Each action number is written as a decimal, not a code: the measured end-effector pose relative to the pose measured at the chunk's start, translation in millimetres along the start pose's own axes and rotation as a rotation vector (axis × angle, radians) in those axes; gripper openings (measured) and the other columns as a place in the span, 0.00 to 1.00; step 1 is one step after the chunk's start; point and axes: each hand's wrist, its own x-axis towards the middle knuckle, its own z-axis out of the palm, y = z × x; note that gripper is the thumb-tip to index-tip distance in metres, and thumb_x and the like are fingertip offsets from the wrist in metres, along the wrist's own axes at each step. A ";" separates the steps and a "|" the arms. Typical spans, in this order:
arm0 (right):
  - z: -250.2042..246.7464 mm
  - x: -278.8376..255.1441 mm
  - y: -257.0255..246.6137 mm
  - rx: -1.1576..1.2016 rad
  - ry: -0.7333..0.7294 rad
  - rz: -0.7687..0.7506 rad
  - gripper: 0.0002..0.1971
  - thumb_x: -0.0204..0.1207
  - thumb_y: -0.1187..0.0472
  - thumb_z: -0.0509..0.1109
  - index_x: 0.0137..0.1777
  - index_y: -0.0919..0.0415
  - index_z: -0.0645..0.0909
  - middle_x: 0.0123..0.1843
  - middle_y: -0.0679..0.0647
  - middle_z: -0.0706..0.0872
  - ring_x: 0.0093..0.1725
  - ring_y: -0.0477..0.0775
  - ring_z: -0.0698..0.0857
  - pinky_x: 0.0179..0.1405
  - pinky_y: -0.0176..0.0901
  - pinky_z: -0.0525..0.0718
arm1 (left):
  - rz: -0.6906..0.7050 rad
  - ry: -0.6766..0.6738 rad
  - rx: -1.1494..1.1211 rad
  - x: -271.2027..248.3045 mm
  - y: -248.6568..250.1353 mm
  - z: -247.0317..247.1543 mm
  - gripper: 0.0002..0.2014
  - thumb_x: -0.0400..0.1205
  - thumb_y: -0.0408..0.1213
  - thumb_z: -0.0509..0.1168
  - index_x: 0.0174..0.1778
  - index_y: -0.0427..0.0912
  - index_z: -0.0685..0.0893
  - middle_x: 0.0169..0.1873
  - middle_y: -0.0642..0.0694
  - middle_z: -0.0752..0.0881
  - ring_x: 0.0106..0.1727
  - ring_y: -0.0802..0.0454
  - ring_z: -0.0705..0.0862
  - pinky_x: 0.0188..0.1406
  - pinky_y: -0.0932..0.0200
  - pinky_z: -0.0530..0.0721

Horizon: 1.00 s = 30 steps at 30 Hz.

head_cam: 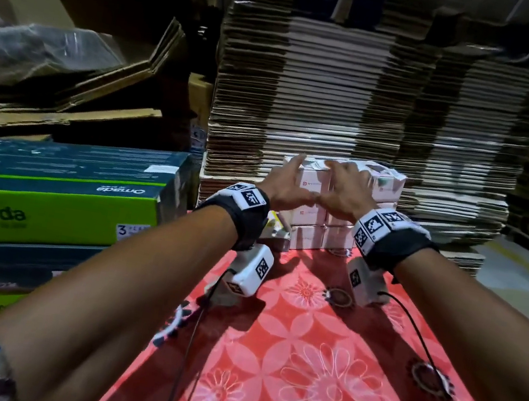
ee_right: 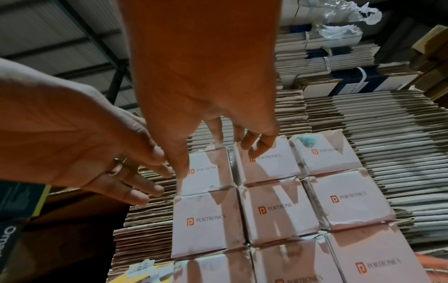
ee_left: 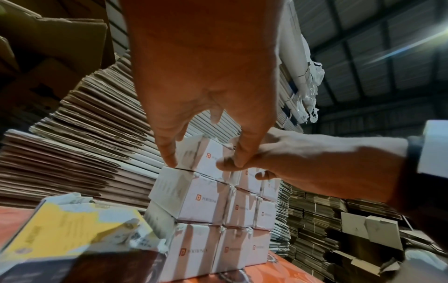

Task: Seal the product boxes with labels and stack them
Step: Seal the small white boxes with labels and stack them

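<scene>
At the far left, green and black Omada cartons [head_cam: 48,197] lay stacked flat beside the red floral cloth [head_cam: 316,364], with torn brown cardboard [head_cam: 75,94] and a crumpled clear plastic sheet [head_cam: 37,50] heaped above them. Just left of the white product boxes a yellow label pad [ee_left: 72,229], its edges ragged, rested on the cloth close against the lowest row.

The left hand [head_cam: 284,186] reached forward with fingers spread and fairly straight, gripping nothing; from its wrist camera the fingertips [ee_left: 169,160] touched the left end of the top box [ee_left: 208,159]. A ring [ee_right: 115,169] showed on one finger of that hand.

The stack of product boxes [head_cam: 341,212] stood at the far edge of the cloth, three rows high and three boxes wide, each face printed with an orange Portronics logo. The top-left box sat slightly askew on the row beneath it.

The right hand [head_cam: 344,188] lay beside the left, thumbs nearly meeting, fingers extended and loosely open over the upper row, their tips [ee_right: 261,143] on the middle top box. Both hands covered much of the top row from the head view.

Directly behind the stack rose a tall wall of flattened corrugated sheets [head_cam: 376,96], leaving no gap at the back. To the right, lower piles of folded cartons [ee_left: 351,229] sat on the floor.
</scene>
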 end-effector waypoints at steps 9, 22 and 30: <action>20.1 9.1 7.7 -0.009 0.121 -0.161 0.31 0.73 0.55 0.77 0.76 0.59 0.75 0.72 0.63 0.75 0.72 0.65 0.66 0.69 0.62 0.72 | -0.034 -0.018 -0.057 23.9 -21.4 19.0 0.53 0.55 0.46 0.72 0.79 0.44 0.60 0.56 0.36 0.87 0.56 0.38 0.88 0.53 0.39 0.89; 12.4 -9.8 -5.9 0.281 0.298 -0.248 0.20 0.70 0.60 0.82 0.62 0.55 0.85 0.55 0.54 0.79 0.53 0.56 0.86 0.56 0.55 0.89 | -0.011 0.115 -0.136 -4.4 -10.9 3.3 0.38 0.67 0.48 0.72 0.72 0.41 0.67 0.63 0.37 0.82 0.62 0.36 0.84 0.52 0.48 0.86; -12.0 -45.9 -22.5 0.327 0.307 -0.231 0.28 0.70 0.60 0.83 0.71 0.57 0.85 0.60 0.59 0.84 0.56 0.57 0.88 0.58 0.45 0.86 | 0.017 0.119 -0.238 -39.1 -0.8 -10.7 0.43 0.54 0.54 0.70 0.66 0.46 0.68 0.61 0.39 0.87 0.59 0.34 0.87 0.52 0.45 0.87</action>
